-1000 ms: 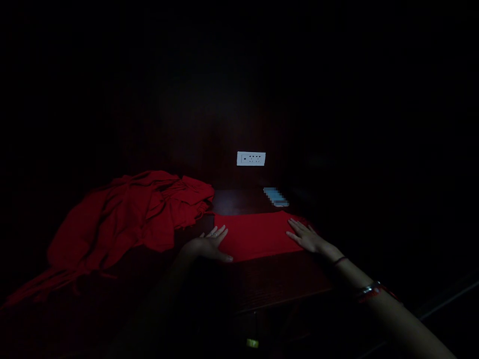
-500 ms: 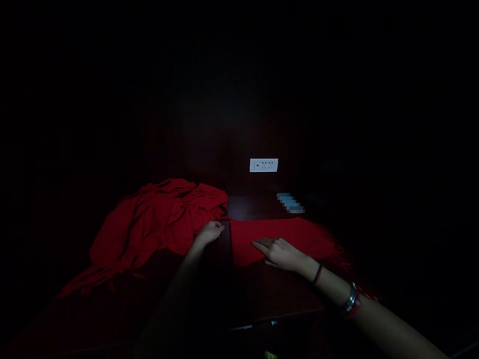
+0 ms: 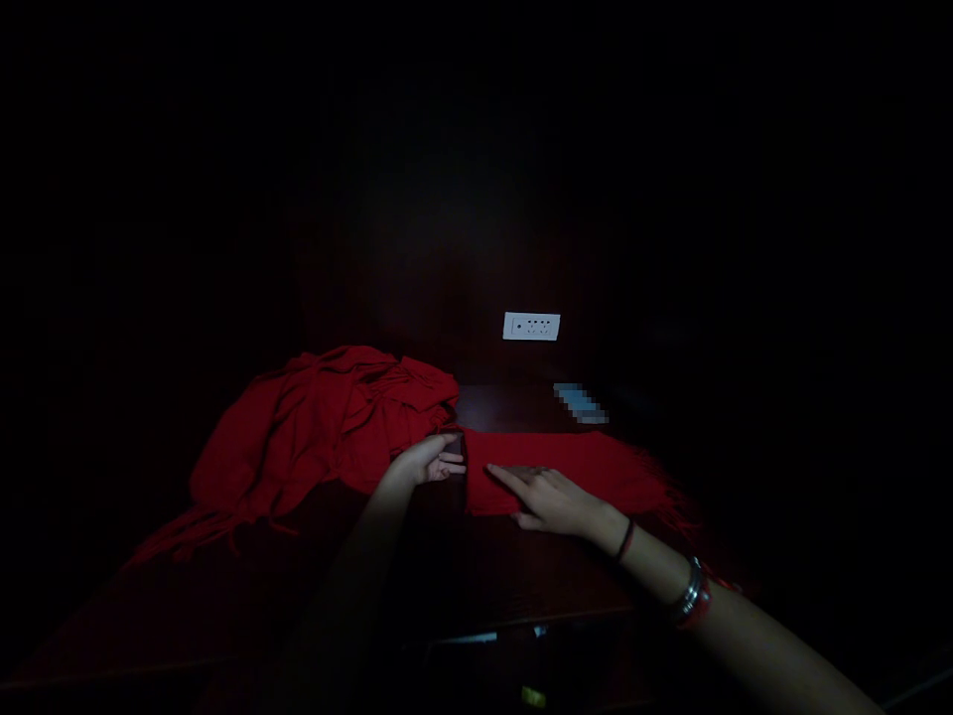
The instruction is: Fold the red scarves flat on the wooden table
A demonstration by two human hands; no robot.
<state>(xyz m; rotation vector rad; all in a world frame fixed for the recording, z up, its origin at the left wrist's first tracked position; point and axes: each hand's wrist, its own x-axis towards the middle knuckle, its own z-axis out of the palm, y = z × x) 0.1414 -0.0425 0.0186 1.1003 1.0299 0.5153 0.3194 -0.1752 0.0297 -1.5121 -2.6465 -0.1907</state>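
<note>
A red fringed scarf (image 3: 566, 452) lies flat in a folded strip on the dark table, its tassels toward the right. My right hand (image 3: 547, 499) rests over its near edge, index finger stretched out across the cloth. At the strip's left end is my left hand (image 3: 434, 461), fingers spread and pointing at the fold, with nothing in them. Whether those fingertips touch the cloth I cannot tell. Behind and left of that hand, a crumpled heap of red cloth (image 3: 320, 427) with fringe spreads over the table.
A white wall socket (image 3: 531, 326) sits above the back of the dark wooden table (image 3: 536, 581). Beyond the strip lies a blurred, light-blue flat object (image 3: 581, 403). Below the front edge a small yellowish thing (image 3: 533, 696) shows. The surroundings are very dark.
My left hand has opened its fingers and moved slightly right, toward the strip's end. My right index finger has extended further left over the cloth. The view has shifted slightly.
</note>
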